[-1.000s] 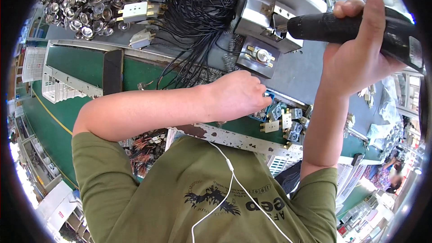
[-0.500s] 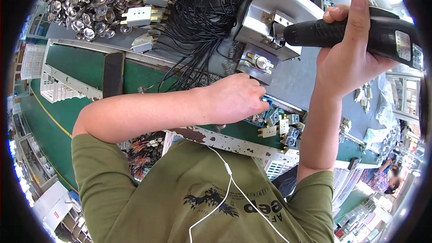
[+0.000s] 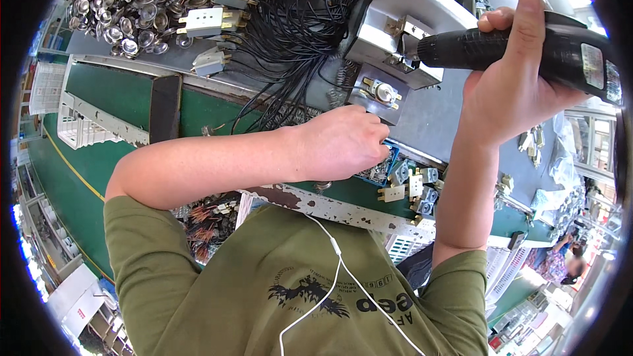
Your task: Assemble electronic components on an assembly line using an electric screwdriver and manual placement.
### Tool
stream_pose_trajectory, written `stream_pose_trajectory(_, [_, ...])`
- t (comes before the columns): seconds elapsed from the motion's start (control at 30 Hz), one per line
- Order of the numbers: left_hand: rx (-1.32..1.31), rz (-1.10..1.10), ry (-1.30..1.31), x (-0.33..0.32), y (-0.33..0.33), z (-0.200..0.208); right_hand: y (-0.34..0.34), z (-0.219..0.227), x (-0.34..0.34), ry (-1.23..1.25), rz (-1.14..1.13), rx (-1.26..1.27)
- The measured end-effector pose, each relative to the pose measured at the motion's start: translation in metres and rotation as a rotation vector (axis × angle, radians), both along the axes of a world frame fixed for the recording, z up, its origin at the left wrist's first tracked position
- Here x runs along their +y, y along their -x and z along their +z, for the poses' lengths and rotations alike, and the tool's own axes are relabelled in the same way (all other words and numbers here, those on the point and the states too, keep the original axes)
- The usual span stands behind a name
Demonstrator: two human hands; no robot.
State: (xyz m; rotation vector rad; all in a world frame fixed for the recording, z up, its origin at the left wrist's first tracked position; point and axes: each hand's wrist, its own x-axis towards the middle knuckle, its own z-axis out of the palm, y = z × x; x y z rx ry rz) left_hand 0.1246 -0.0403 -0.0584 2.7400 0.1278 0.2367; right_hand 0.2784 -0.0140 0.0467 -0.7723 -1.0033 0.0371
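My right hand (image 3: 517, 82) is wrapped round a black power screwdriver (image 3: 471, 49) with a ribbed collar, its thumb lying along the body. The tool's front end points left into a metal fixture (image 3: 414, 43) on a grey machine. In front of that, a thermostat (image 3: 382, 92) with a round metal cap and brass terminals sits on a small metal plate. My left hand (image 3: 346, 142) is closed, with its fingers curled down over a blue tray (image 3: 393, 153) of small metal parts. Those fingertips are hidden, so anything between them cannot be made out.
Thermostats with white blocks (image 3: 393, 193) lie right of the blue tray. Black wires (image 3: 297, 46) and a heap of round metal caps (image 3: 135, 0) cover the bench's far left. A chipped white rail (image 3: 336, 207) runs before my body. Another person (image 3: 554, 260) is far right.
My left hand has shifted very slightly left, and a little more of the blue tray shows. The right hand and its screwdriver have hardly moved.
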Motion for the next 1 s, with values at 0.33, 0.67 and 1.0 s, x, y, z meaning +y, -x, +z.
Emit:
stream_pose_trajectory(0.33, [0.022,0.001,-0.019,0.003,0.000,0.007,0.000,0.011,-0.006,0.121,0.088,-0.191])
stream_pose_trajectory(0.67, [-0.278,0.181,-0.002,0.026,0.011,0.024,-0.005,0.004,-0.010,0.260,0.073,-0.233])
stream_pose_trajectory(1.0, [-0.242,0.352,-0.078,0.047,0.006,-0.003,-0.008,-0.005,-0.042,0.326,0.126,-0.144])
